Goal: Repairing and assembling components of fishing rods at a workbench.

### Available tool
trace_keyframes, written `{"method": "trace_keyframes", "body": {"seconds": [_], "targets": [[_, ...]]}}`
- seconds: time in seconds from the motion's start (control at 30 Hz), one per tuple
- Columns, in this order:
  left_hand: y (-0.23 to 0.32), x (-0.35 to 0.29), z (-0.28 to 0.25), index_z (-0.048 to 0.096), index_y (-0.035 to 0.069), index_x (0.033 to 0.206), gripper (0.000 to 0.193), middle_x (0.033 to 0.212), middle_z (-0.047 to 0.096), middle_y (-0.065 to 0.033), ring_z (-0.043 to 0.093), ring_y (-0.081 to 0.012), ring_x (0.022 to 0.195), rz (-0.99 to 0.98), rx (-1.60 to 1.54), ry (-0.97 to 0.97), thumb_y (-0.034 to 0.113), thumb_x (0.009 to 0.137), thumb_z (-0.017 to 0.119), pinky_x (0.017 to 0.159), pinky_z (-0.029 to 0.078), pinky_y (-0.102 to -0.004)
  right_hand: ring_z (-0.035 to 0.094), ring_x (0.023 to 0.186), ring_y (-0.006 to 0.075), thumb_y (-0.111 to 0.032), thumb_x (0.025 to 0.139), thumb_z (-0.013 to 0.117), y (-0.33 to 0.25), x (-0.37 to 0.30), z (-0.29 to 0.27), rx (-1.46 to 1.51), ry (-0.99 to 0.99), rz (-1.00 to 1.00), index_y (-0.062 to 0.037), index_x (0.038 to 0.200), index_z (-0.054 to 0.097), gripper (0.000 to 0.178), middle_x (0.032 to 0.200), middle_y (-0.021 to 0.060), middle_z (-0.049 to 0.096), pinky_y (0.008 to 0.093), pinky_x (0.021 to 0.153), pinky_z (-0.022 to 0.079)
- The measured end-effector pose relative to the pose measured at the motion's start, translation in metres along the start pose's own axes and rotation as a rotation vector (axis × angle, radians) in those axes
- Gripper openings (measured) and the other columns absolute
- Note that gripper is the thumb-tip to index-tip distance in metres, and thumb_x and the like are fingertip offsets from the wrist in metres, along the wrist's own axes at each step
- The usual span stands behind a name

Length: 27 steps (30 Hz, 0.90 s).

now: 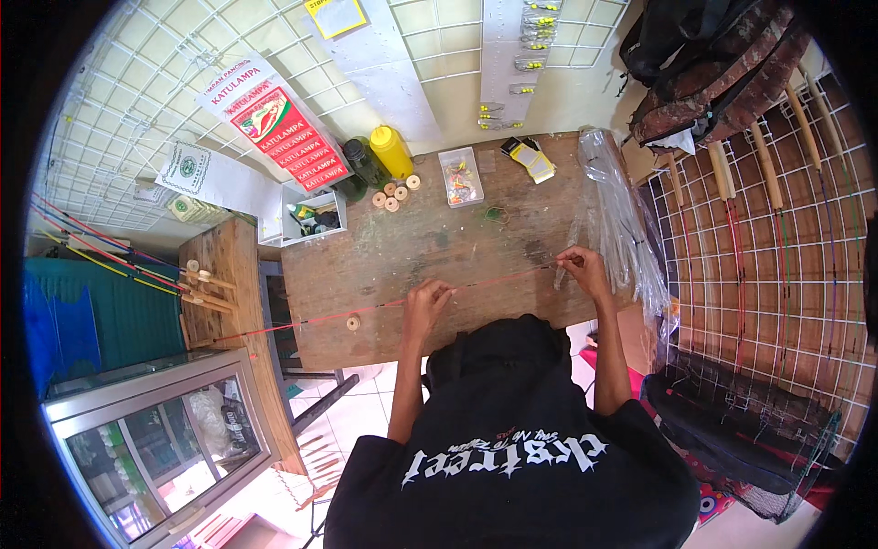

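Thumb and fingertips of the right hand (pixel 585 270) are pinching a thin red rod (pixel 503 277) near its right end, at three o'clock (clock positions are being read from the centre of the wooden table (pixel 512 238), with twelve toward the wall (pixel 457 102)). At seven, the left hand (pixel 425 308) is pinching the same rod between thumb and curled fingers, partly hiding the contact. The rod is running from three toward eight, crossing the table and extending past its left edge. At eight, a loose ring (pixel 354 323) is resting just on the near side of the rod. Toward the far edge, a ring cluster (pixel 392 204) and a white box (pixel 272 225) are occupying ten to eleven; a clear container (pixel 453 158) is standing at twelve; a yellow packet (pixel 534 165) is lying at one. Clear plastic sleeves (pixel 608 220) are draping over the right edge at two to three, narrowing the room beside the right hand. Between rod and container, a broad stretch of wood is showing, with a green tangle (pixel 497 215) lying there.
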<state>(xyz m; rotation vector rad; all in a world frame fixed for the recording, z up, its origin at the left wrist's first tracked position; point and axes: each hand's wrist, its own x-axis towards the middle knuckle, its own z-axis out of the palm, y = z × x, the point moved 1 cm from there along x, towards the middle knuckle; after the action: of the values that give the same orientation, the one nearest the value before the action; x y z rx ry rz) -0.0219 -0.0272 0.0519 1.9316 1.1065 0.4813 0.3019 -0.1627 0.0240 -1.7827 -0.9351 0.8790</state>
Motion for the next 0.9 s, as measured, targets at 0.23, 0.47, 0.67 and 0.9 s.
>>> {"method": "trace_keyframes", "body": {"seconds": [0.23,0.47,0.67,0.9], "targets": [[-0.011,0.001,-0.014,0.066,0.000,0.090,0.013,0.085,0.063,-0.0136,0.065,-0.0249,0.071,-0.001,-0.036,-0.004,0.011,0.083,0.068,0.063,0.051,-0.0346,0.060,0.067,0.0075,-0.001,0.081,0.068,-0.006,0.001,0.002,-0.064,0.114,-0.008,-0.0021,0.090,0.070,0.009,0.073,0.0017,0.066,0.0231,0.063,0.048],[-0.027,-0.002,-0.040,0.063,0.001,0.090,0.010,0.081,0.064,-0.0101,0.060,-0.0171,0.070,-0.049,-0.031,0.112,0.011,0.086,0.065,0.062,0.047,-0.0290,0.059,0.071,0.0079,-0.003,0.082,0.069,-0.008,0.006,0.008,0.075,0.172,-0.002,-0.0026,0.091,0.069,0.009,0.078,0.0013,0.067,0.0228,0.066,0.047],[-0.037,-0.008,-0.056,0.061,0.001,0.091,0.014,0.074,0.063,-0.0056,0.057,-0.0100,0.067,-0.135,-0.039,0.170,0.015,0.089,0.063,0.060,0.045,-0.0261,0.059,0.074,0.0079,-0.007,0.083,0.069,-0.002,0.006,0.015,0.141,0.091,0.071,-0.0021,0.090,0.068,0.009,0.079,0.0004,0.066,0.0230,0.069,0.047],[-0.030,-0.010,-0.062,0.057,0.000,0.093,0.016,0.077,0.064,-0.0081,0.063,-0.0145,0.075,-0.072,-0.049,0.218,0.015,0.093,0.058,0.071,0.050,-0.0298,0.063,0.082,0.0142,-0.007,0.089,0.061,-0.006,0.005,0.023,0.307,0.017,0.118,-0.0013,0.098,0.061,0.011,0.090,0.0092,0.067,0.0263,0.076,0.048]]}}
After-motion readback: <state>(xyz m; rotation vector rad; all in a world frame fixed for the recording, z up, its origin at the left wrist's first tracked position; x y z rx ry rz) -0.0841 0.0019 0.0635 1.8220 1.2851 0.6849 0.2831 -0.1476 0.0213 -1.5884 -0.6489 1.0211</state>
